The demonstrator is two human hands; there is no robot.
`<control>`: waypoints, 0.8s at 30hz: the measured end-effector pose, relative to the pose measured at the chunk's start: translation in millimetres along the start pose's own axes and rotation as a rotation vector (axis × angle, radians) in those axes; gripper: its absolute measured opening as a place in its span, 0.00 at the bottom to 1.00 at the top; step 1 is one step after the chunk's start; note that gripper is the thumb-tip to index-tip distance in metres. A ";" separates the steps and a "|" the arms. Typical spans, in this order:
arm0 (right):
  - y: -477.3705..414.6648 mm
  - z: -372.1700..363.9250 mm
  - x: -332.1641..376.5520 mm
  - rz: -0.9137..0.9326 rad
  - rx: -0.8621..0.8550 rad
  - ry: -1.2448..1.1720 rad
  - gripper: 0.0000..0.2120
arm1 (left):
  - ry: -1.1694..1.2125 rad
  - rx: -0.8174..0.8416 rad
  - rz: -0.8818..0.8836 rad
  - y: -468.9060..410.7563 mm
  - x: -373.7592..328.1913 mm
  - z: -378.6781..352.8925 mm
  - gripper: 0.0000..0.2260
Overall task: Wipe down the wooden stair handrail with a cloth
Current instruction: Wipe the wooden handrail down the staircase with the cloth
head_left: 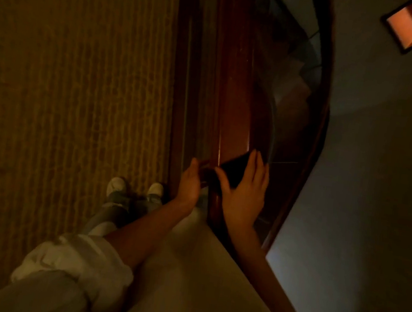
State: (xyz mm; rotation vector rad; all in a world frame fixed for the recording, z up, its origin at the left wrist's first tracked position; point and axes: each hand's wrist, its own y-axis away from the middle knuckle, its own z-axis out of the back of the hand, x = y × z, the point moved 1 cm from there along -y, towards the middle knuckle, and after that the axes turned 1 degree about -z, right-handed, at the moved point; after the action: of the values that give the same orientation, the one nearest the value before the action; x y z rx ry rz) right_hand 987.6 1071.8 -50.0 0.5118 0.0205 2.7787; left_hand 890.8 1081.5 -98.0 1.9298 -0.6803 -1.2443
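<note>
Rolled white sleeve (75,267) nearest, low left, bare forearm running up from it to left hand (191,180). Set against near side of wooden handrail (236,94), thumb up, fingertips lost in shadow; cannot tell whether gripping rail, pinching a cloth edge, or merely resting. On top of rail, right hand (246,190), fingers straight and spread, pressing dark cloth (233,170) flat to wood, nothing curled round it. Cloth across rail crown, just ahead of palm, between the two hands. Rail long, glossy, reddish, running away from camera and curving right over stairwell (292,88); most of it ahead of cloth, so judged early in the job. To left, carpet (65,85), with shoes (117,186) close by rail base. Very dim light. For a good pass: press evenly through flat fingers, wrap cloth over both shoulders of rail rather than crown only, slide along grain in one long stroke, step forward instead of overreaching. Steady body with left hand on rail side, clear of cloth path. Risk judged: cloth slipping off far edge toward stairwell on the curve.
</note>
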 end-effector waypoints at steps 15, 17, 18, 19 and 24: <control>29.6 -2.6 10.2 -0.061 0.070 0.191 0.52 | 0.125 0.317 0.146 16.0 -14.8 10.6 0.26; 32.8 -8.8 10.2 0.038 0.007 0.236 0.49 | 0.122 0.352 0.141 13.6 -14.7 14.2 0.27; 32.6 -11.3 10.2 0.068 -0.014 0.262 0.49 | 0.141 0.362 0.166 12.1 -15.2 15.7 0.27; 31.3 -12.6 10.7 0.099 -0.015 0.291 0.49 | 0.158 0.368 0.193 8.2 -12.9 17.0 0.27; -23.3 -27.1 43.3 0.268 0.004 0.342 0.47 | 0.203 0.321 0.255 -3.4 -17.6 21.8 0.33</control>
State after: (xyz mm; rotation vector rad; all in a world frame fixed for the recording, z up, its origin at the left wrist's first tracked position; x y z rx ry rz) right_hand 946.8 1108.4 -62.0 0.0351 0.0363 3.0955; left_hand 864.0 1090.3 -97.2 2.1097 -1.0303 -0.8064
